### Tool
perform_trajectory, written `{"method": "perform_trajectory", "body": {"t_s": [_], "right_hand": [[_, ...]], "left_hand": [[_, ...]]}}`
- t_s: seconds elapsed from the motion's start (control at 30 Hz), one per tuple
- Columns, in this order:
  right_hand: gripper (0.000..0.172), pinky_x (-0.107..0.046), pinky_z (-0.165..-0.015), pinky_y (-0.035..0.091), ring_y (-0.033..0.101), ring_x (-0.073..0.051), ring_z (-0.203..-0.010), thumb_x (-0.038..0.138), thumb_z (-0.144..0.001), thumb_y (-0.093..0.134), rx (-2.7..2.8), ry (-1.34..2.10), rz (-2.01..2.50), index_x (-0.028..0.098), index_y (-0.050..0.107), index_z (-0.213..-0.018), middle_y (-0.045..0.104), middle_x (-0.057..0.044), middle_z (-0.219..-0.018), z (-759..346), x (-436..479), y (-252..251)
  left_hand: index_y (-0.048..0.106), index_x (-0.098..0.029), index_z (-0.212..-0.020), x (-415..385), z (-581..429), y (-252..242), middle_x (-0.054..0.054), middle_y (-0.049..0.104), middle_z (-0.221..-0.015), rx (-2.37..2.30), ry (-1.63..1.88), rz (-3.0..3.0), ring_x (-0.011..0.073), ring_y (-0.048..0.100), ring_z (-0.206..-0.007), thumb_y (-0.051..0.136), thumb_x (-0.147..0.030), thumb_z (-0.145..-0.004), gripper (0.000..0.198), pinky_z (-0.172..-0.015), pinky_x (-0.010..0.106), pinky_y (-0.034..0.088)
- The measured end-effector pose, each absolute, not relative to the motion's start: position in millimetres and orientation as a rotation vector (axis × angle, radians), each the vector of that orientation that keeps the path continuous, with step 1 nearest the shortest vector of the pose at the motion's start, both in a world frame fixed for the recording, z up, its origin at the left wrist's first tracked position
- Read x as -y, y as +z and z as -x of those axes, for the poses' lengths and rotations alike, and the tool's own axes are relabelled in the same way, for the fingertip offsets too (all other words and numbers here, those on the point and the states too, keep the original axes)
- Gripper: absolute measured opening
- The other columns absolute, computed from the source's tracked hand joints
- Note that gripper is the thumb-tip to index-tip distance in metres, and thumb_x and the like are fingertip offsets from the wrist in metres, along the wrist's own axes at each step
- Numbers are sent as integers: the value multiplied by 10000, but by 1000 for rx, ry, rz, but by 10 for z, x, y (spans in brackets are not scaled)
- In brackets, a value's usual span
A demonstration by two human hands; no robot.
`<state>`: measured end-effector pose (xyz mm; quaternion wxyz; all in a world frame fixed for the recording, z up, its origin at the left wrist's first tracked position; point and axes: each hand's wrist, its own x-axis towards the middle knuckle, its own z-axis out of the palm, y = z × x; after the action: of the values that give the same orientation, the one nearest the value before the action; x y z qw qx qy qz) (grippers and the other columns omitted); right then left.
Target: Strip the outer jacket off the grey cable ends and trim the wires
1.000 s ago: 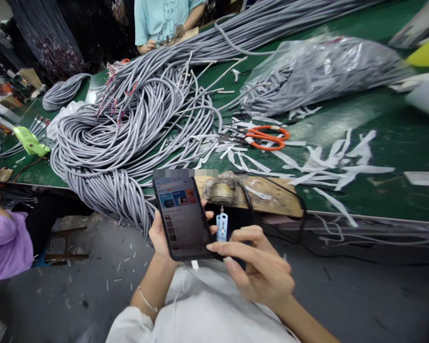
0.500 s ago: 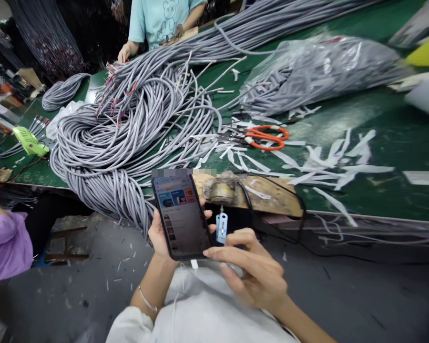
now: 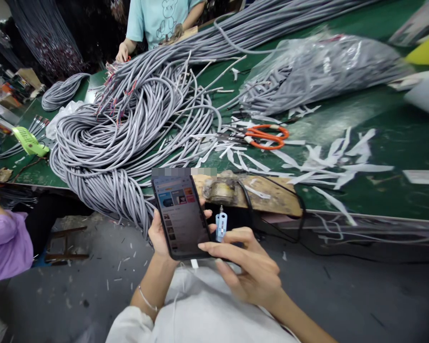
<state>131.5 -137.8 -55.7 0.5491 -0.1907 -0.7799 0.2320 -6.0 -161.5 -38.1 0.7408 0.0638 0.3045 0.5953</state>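
A smartphone with a lit screen is held upright by my left hand, its fingers wrapped round the back and showing past the right edge. My right hand is beside the phone's lower right corner, fingers apart and holding nothing. Its index fingertip lies over the bottom of the screen; whether it touches the glass I cannot tell. A light blue tag hangs just right of the phone, above my right hand. From the phone's lower end a white plug and a thin cord run down over my white clothing.
Bundles of grey cable cover the green table at left. Orange-handled scissors lie among white strips. A bag of cables sits behind. A wooden board juts from the edge. A co-worker works across the table.
My right hand has shifted slightly left, bringing its index fingertip farther over the phone's screen. My left hand and the phone stay in place.
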Motion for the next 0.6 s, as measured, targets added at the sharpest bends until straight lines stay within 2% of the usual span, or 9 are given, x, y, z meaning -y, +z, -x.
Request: {"method": "perform_trajectory", "body": {"t_s": [0.2, 0.6], "right_hand": [[213, -340, -549, 411, 493, -173, -618, 71, -707, 492, 1813, 536, 446, 171, 597, -863, 680, -36, -690, -1351, 1369, -563], [220, -344, -543, 401, 488, -173, -600, 53, -672, 487, 1809, 564, 408, 166, 582, -835, 677, -35, -671, -1347, 1381, -524]], "left_hand": [[538, -97, -1166, 1608, 44, -350, 181, 517, -1213, -647, 1349, -154, 360, 485, -1079, 354, -663, -693, 760, -968, 526, 294], [530, -99, -1157, 1588, 12, -281, 170, 446, -1302, -692, 1365, -104, 365, 387, -1196, 328, -656, -711, 742, -983, 530, 287]]}}
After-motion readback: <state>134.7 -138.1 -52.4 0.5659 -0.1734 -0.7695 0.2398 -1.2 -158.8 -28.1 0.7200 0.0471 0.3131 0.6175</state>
